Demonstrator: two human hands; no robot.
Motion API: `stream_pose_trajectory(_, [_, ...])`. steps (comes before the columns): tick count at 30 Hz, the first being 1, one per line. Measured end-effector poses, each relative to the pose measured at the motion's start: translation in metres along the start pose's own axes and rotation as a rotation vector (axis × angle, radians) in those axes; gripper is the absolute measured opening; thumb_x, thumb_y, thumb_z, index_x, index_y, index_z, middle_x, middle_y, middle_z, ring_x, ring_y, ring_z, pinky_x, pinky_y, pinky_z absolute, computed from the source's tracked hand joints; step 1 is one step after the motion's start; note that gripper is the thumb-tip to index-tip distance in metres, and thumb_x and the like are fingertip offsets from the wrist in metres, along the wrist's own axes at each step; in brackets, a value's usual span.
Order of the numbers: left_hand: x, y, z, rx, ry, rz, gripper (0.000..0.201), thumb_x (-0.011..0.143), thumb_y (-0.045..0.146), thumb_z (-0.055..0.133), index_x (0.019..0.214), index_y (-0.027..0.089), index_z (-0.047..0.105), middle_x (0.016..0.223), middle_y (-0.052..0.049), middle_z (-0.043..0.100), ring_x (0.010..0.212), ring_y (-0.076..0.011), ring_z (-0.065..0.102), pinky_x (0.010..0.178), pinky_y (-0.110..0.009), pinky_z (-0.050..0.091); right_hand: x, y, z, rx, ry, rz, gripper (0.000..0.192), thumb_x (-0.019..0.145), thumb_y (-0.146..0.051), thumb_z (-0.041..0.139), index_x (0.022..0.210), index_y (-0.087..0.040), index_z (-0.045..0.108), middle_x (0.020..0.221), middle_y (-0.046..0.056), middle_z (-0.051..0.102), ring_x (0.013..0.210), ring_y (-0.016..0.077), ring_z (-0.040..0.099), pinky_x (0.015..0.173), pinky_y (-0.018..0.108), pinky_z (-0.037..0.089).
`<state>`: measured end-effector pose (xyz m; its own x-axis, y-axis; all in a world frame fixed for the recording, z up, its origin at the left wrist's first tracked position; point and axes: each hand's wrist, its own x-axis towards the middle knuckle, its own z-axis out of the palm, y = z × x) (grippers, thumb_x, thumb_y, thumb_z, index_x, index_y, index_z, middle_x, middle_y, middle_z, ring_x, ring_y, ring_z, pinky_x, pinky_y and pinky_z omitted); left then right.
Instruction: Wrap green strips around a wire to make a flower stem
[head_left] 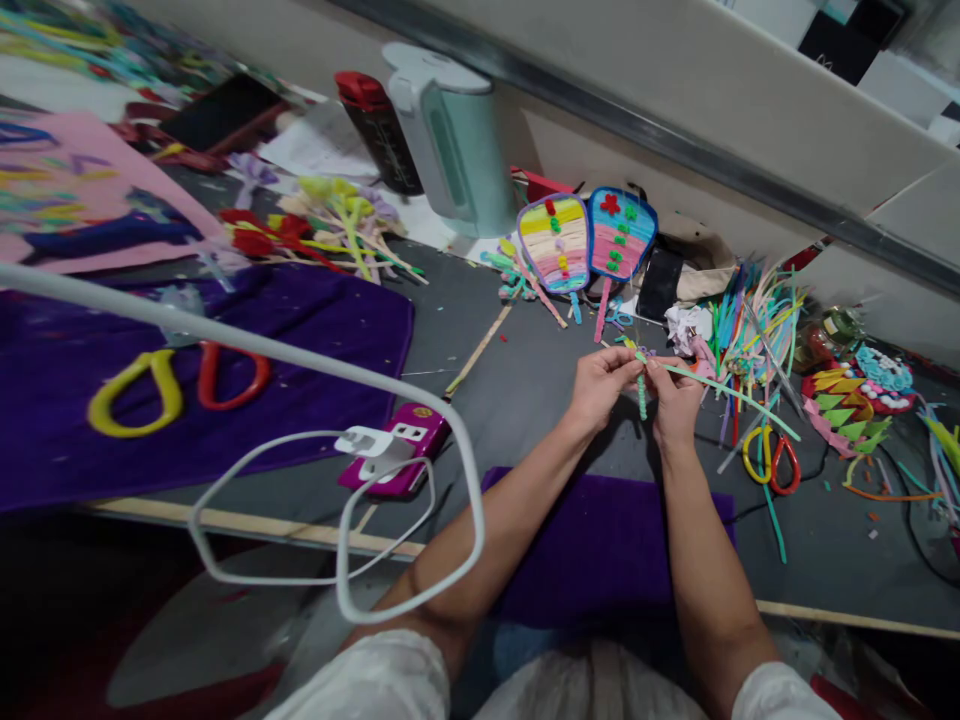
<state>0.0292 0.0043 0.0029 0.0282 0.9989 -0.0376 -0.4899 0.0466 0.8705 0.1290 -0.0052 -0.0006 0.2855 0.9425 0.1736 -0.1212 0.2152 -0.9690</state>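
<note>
Both hands meet above the grey table, pinching a small piece made of pipe cleaners. My left hand [600,385] is closed, thumb and fingers pressed on its left side. From the right, my right hand [673,395] is closed on the same piece. A light green pipe cleaner [739,395] runs out to the right past my right hand. Below the fingertips hangs a short, twisted green stem [642,398]. The fingers hide the middle of the piece. Just beyond the hands lie two fan-shaped pipe-cleaner crafts, one yellow and pink [556,245], one blue-edged [621,235].
Scissors with yellow and red handles [771,460] lie right of my right hand, beside a pipe-cleaner bundle [757,310]. A white cable [472,480] loops across the left, near a magenta power strip [405,450]. A kettle [457,150] and dark bottle [379,135] stand behind.
</note>
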Motion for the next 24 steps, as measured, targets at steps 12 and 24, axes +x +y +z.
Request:
stream_pose_trajectory(12, [0.000,-0.007,0.001,-0.038,0.025,-0.035,0.034,0.056,0.034,0.081,0.081,0.013,0.070,0.073,-0.003,0.067,0.060,-0.0095,0.058,0.056,-0.021,0.048,0.004,0.001,-0.004,-0.184,0.011,-0.062,0.019,0.075,-0.034,0.063,0.075,-0.015,0.061,0.065,-0.001,0.058,0.059,0.0107,0.051,0.059,0.025,0.043])
stream_pose_trajectory(24, [0.012,-0.010,-0.011,-0.102,0.064,-0.145,0.035,0.051,0.036,0.085,0.074,0.013,0.070,0.073,-0.003,0.065,0.062,-0.0093,0.058,0.057,-0.021,0.049,-0.002,0.001,-0.005,-0.812,-0.100,-0.581,0.018,0.088,-0.027,0.048,0.076,-0.020,0.059,0.076,0.003,0.059,0.078,0.0158,0.052,0.076,0.030,0.042])
